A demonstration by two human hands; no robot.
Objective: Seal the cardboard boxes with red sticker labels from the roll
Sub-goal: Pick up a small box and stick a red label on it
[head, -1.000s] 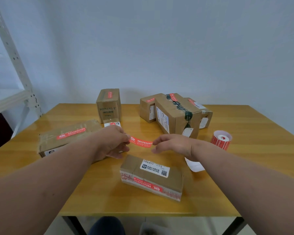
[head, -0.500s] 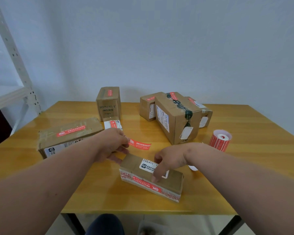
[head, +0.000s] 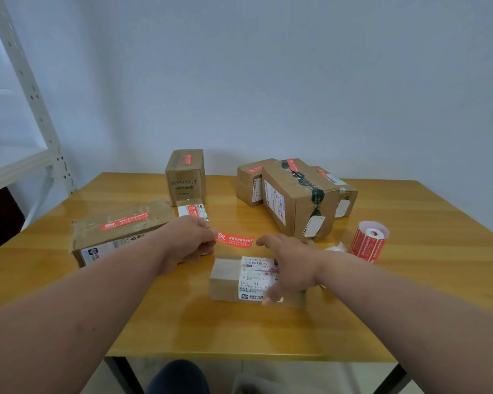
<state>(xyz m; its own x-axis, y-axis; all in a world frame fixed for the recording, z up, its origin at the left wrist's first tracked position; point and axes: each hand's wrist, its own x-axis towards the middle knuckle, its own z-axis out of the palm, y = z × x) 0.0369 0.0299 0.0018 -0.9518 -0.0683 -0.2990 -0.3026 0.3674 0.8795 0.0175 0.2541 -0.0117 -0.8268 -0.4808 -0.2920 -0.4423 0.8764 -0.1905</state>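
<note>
Head view: the left hand (head: 187, 241) pinches one end of a red sticker label (head: 235, 240), its long axis running left to right just behind the small cardboard box (head: 225, 277). The right hand (head: 289, 263), fingers spread, rests on that box. The label roll (head: 369, 241) stands upright to the box's right.

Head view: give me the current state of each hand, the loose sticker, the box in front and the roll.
Left hand: pinching one end of the red sticker label.
Red sticker label: peeled, held above the table, not yet stuck.
Right hand: fingers spread, resting on the small box.
Small cardboard box with white shipping label: flat on the table, label side up.
Red sticker roll: standing upright, untouched.
</note>
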